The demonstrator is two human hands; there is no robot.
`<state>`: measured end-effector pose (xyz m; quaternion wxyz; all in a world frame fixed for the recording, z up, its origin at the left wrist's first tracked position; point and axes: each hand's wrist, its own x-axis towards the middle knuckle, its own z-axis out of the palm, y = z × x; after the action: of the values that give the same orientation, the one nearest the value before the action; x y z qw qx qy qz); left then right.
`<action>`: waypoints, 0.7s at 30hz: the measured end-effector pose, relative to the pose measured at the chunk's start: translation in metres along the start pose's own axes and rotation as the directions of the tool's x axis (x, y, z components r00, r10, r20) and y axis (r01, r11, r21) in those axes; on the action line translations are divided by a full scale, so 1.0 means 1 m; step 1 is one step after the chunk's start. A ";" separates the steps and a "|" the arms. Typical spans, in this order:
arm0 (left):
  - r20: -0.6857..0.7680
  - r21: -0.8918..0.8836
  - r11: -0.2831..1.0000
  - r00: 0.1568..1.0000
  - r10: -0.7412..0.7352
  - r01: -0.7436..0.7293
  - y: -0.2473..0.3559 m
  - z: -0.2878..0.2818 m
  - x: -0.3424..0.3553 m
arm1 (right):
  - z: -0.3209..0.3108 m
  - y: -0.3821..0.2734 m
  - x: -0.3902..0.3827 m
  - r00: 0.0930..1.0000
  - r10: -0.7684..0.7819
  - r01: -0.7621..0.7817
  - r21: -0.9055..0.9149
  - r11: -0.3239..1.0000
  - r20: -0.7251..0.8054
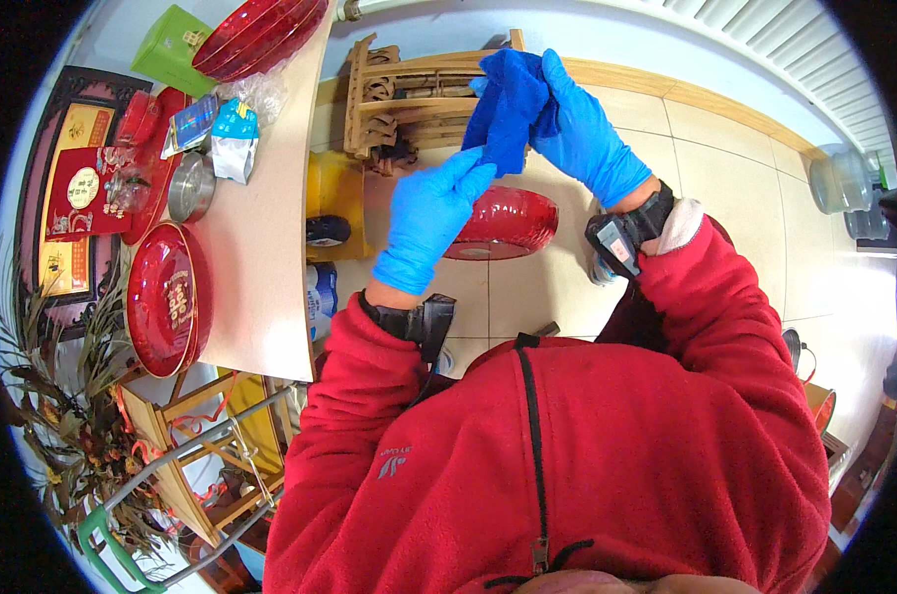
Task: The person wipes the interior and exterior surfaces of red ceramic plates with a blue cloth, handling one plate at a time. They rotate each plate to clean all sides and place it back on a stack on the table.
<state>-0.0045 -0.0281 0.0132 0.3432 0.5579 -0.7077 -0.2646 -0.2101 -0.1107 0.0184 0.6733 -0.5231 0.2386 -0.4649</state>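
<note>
Both my hands wear blue gloves and hold a dark blue cloth [503, 114] up in front of me. My right hand [577, 134] is closed on the cloth's upper right part, thumb pointing up. My left hand [438, 198] pinches its lower left part between thumb and fingers. Beneath the cloth and partly hidden by my hands, a red round tray or dish [503, 230] lies low, near floor level. Each wrist carries a black strapped device.
A counter [255, 267] at left holds red trays [161, 297], a metal bowl [189, 188], packets and boxes. A wooden rack [419, 69] stands by the wall. A water jug [836, 181] is at right, wooden stands [176, 416] and dried plants at lower left.
</note>
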 end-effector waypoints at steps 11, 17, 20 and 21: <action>-0.269 -0.227 0.965 0.944 -0.192 0.131 -0.011 -0.026 0.004 | -0.035 -0.036 0.000 0.940 0.183 -0.314 -0.523 0.792 -0.288; -0.289 -0.157 0.979 0.942 -0.171 0.130 -0.022 -0.024 0.004 | -0.037 -0.042 0.001 0.923 0.339 -0.348 -0.020 0.937 -0.182; -0.306 -0.099 0.972 0.923 -0.233 0.213 -0.028 -0.024 0.005 | -0.041 -0.043 0.001 0.934 0.352 -0.352 0.011 0.936 -0.065; -0.310 -0.111 0.971 0.921 -0.235 0.211 -0.029 -0.024 0.005 | -0.043 -0.043 0.000 0.952 0.307 -0.307 -0.055 0.950 -0.008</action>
<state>0.0312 -0.0401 0.0072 0.4421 0.6573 -0.5637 -0.2340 -0.2607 -0.1322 0.0433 0.7226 -0.4984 0.3296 -0.3476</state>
